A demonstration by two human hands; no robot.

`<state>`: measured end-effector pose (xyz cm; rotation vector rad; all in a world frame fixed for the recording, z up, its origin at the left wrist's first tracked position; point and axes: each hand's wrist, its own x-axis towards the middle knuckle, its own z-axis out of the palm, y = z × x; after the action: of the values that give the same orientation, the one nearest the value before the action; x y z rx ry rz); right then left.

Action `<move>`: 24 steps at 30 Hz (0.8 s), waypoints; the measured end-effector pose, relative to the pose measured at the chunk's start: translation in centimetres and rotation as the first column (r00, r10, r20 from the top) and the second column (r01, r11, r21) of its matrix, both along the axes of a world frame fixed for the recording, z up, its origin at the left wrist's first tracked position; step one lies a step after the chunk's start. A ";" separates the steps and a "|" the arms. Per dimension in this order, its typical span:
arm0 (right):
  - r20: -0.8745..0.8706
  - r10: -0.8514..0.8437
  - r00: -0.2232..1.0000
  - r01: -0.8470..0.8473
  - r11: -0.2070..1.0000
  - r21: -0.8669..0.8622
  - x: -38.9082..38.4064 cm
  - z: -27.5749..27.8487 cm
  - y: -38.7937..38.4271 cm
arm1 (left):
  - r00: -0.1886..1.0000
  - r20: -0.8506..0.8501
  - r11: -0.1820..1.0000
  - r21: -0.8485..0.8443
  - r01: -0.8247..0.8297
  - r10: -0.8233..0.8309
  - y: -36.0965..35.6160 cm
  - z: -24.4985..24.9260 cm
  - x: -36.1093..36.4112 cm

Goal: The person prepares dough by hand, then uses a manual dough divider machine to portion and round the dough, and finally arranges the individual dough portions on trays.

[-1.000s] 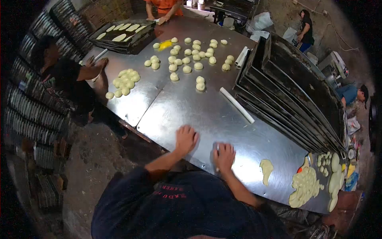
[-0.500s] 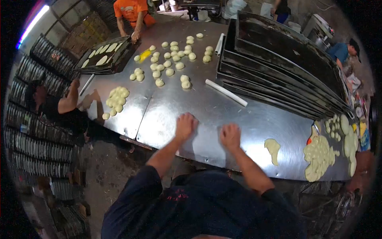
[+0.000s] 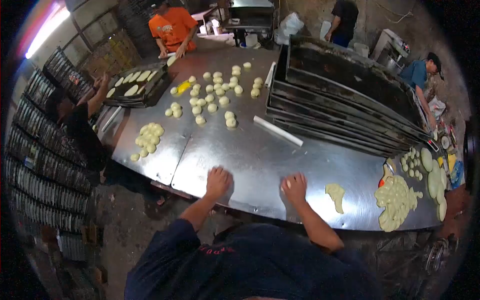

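Note:
My left hand (image 3: pixel 218 183) rests on the metal table (image 3: pixel 245 150) with its fingers curled down, hiding anything under the palm. To its right, my right hand (image 3: pixel 294 188) is also curled on the metal; a small pale spot shows by its thumb, too small to name. A flat, irregular piece of dough (image 3: pixel 335 197) lies right of that hand. Farther right is a large lumpy mass of dough (image 3: pixel 395 202). Beyond my hands, a white rolling pin (image 3: pixel 278 131) lies slanted, and several round dough balls (image 3: pixel 212 108) are scattered across the table.
Stacked dark trays (image 3: pixel 350 100) stand at the back right. Clustered dough balls (image 3: pixel 149 137) lie at left, near a tray with flat dough pieces (image 3: pixel 131 90). A person in orange (image 3: pixel 172 30) works at the far edge; another in black (image 3: pixel 82 130) stands left.
My left hand has moved left and nearer to me; my right hand has shifted slightly right and nearer. The person in orange now has a flat dough piece at the hands.

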<state>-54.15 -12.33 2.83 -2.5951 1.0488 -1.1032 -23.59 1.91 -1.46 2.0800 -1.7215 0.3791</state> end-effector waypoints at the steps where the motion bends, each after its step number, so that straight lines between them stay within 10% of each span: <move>1: -0.080 -0.043 0.996 0.039 0.998 -0.045 -1.5 -1.2 1.5 | 0.999 0.012 0.994 0.103 -0.039 0.038 2.8 1.0 -0.6; 2: 0.088 -0.084 0.993 0.061 0.969 0.241 -1.9 -0.1 4.0 | 0.909 -0.408 0.988 0.082 0.133 -0.088 4.7 0.6 -0.6; 3: 0.096 -0.051 0.994 0.023 0.963 0.269 -1.8 -1.2 5.8 | 0.958 -0.285 0.948 0.312 0.068 0.025 4.7 -0.1 -2.1; 5: 0.037 0.184 0.982 -0.186 0.980 0.077 1.1 0.1 8.2 | 0.969 -0.182 0.982 -0.111 0.151 -0.170 3.6 3.8 -8.0; 7: -0.062 0.224 0.973 -0.217 0.971 0.097 4.7 0.5 7.3 | 0.926 -0.282 0.967 -0.027 0.254 -0.251 0.2 4.2 -8.8; 13: -0.084 0.024 0.996 -0.012 0.990 0.141 -1.2 -1.3 4.9 | 0.994 -0.044 0.994 0.038 0.098 -0.097 5.4 2.2 -3.3; 15: 0.024 0.133 0.991 -0.135 0.981 0.142 -1.0 -1.1 8.1 | 0.933 -0.328 0.988 -0.088 0.129 -0.151 7.1 2.6 -6.3; 19: -0.054 0.331 0.942 -0.322 0.937 0.133 4.7 -0.4 7.5 | 0.900 -0.357 0.948 0.097 0.304 -0.252 2.6 2.7 -9.0; 21: 0.016 0.131 0.991 -0.130 0.948 0.291 4.8 1.2 5.1 | 0.918 -0.362 0.966 0.131 0.222 -0.162 1.5 4.4 -7.0; 24: -0.080 0.187 0.979 -0.180 0.980 0.090 -0.5 -0.6 6.6 | 0.949 -0.264 0.985 -0.041 0.168 -0.173 5.5 3.8 -6.4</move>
<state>-54.69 -5.68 2.27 -2.6330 0.8311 -0.8922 -30.00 7.39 2.33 1.8534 -1.7087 0.0570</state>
